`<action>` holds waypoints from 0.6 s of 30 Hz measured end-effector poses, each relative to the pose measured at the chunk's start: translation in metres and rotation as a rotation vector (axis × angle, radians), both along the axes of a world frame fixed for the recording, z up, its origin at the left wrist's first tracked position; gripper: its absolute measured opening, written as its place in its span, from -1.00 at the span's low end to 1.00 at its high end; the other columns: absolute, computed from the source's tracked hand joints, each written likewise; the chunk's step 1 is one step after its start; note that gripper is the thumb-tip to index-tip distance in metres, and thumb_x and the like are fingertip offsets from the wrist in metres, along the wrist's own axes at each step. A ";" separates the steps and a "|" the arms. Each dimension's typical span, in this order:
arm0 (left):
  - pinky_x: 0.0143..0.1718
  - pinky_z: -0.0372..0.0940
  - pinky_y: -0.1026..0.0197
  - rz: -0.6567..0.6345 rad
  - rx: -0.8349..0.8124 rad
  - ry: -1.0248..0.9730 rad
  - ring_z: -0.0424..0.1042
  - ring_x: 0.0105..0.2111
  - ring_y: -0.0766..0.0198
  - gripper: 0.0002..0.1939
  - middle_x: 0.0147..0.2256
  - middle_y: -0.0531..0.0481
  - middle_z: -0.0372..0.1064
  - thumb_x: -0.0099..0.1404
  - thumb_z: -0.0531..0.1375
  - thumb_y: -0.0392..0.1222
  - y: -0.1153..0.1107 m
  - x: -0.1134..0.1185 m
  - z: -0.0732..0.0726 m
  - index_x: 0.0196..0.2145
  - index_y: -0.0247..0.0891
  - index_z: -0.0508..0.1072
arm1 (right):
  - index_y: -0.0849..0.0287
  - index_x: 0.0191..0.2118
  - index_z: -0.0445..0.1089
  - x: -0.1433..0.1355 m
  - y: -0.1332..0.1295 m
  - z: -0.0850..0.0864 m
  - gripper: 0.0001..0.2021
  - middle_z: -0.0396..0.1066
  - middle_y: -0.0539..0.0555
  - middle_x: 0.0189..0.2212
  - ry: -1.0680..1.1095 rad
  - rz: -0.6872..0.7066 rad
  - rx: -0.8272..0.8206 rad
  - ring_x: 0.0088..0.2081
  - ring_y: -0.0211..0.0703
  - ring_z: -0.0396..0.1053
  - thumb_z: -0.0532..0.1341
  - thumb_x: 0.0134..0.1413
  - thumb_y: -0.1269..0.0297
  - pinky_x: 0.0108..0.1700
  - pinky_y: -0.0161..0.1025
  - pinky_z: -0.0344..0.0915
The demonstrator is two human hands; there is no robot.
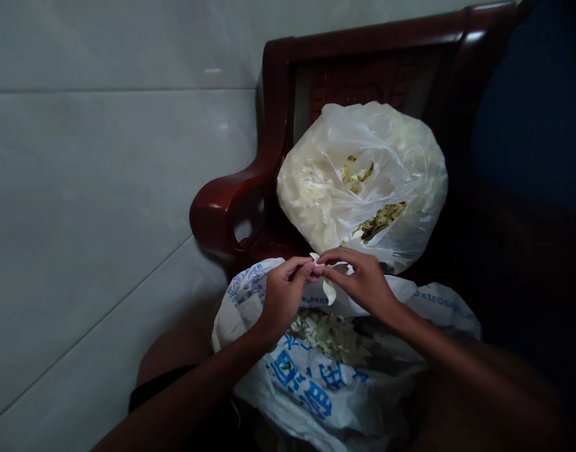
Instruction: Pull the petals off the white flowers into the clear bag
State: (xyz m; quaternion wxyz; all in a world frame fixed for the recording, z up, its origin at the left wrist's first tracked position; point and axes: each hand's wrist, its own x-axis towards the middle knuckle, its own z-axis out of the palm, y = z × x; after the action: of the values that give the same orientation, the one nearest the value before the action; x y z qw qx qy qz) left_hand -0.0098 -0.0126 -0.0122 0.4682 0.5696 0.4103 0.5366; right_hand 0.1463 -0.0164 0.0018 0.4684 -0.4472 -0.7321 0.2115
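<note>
My left hand (290,282) and my right hand (356,273) meet at their fingertips over an open white sack with blue print (301,389). Between them they pinch a thin pale piece (330,291), whose one end sticks up above the fingers while a curled part hangs below. Inside the sack lies a heap of pale flakes (332,336). Behind the hands sits a bulging translucent plastic bag (311,182), with yellowish-brown dry pieces (382,220) showing through its opening.
A dark red wooden bench (222,204) with a curved armrest holds the plastic bag. Pale tiled surface (103,188) stretches along the left. My legs are beside and under the sack. A dark blue surface (532,119) is at the upper right.
</note>
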 end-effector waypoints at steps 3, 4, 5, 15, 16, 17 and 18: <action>-0.30 0.31 0.29 0.019 0.020 0.034 0.45 -0.41 0.30 -0.81 -0.43 0.00 0.48 0.20 0.17 -0.13 0.000 -0.001 0.001 -0.33 -0.29 0.50 | 0.10 -0.29 0.47 0.000 0.001 0.001 -0.87 0.49 -0.01 -0.35 0.011 0.013 -0.069 -0.28 -0.22 0.43 0.24 0.03 0.22 -0.20 -0.30 0.31; -0.30 0.31 0.29 0.024 0.027 0.044 0.45 -0.41 0.30 -0.81 -0.43 0.01 0.48 0.20 0.17 -0.13 0.000 -0.001 0.001 -0.33 -0.29 0.50 | 0.10 -0.29 0.47 0.000 0.001 0.002 -0.87 0.50 -0.01 -0.34 0.009 0.019 -0.076 -0.28 -0.22 0.43 0.23 0.04 0.23 -0.20 -0.31 0.31; -0.30 0.31 0.29 0.028 0.034 0.054 0.45 -0.41 0.30 -0.81 -0.43 0.01 0.48 0.21 0.17 -0.13 -0.001 -0.001 0.002 -0.32 -0.29 0.51 | 0.10 -0.28 0.47 0.000 0.001 0.003 -0.87 0.49 -0.01 -0.34 0.000 0.025 -0.069 -0.28 -0.23 0.43 0.23 0.04 0.24 -0.19 -0.31 0.31; -0.33 0.31 0.31 0.042 0.032 0.060 0.44 -0.44 0.32 -0.81 -0.45 0.01 0.48 0.20 0.17 -0.13 -0.001 0.000 0.001 -0.34 -0.29 0.51 | 0.13 -0.17 0.39 0.003 -0.005 -0.003 -0.84 0.47 0.02 -0.23 -0.259 0.028 0.177 -0.20 -0.23 0.41 0.12 0.16 0.31 -0.11 -0.28 0.28; -0.33 0.31 0.30 0.035 0.027 0.048 0.44 -0.44 0.32 -0.81 -0.44 0.01 0.48 0.20 0.17 -0.13 -0.001 0.000 0.001 -0.33 -0.29 0.51 | 0.13 -0.16 0.39 0.003 -0.004 -0.004 -0.83 0.47 0.02 -0.22 -0.265 0.022 0.188 -0.19 -0.23 0.41 0.12 0.16 0.31 -0.10 -0.28 0.28; -0.33 0.32 0.30 0.028 0.015 0.026 0.45 -0.44 0.32 -0.80 -0.43 0.00 0.49 0.19 0.18 -0.13 0.000 0.000 0.001 -0.32 -0.29 0.51 | 0.13 -0.15 0.38 0.004 -0.004 -0.005 -0.83 0.48 0.01 -0.22 -0.263 0.019 0.192 -0.18 -0.23 0.42 0.12 0.15 0.30 -0.10 -0.29 0.28; -0.31 0.32 0.29 0.020 -0.006 -0.004 0.45 -0.42 0.31 -0.80 -0.41 -0.01 0.49 0.18 0.19 -0.13 0.000 0.000 0.001 -0.31 -0.30 0.51 | 0.13 -0.15 0.38 0.005 -0.003 -0.006 -0.83 0.48 0.01 -0.21 -0.258 0.015 0.194 -0.18 -0.23 0.42 0.14 0.14 0.29 -0.09 -0.30 0.28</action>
State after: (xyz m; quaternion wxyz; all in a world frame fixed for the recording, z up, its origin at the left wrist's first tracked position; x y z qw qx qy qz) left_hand -0.0094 -0.0126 -0.0110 0.4651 0.5630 0.4168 0.5413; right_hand 0.1512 -0.0196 -0.0039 0.4098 -0.4178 -0.8065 0.0841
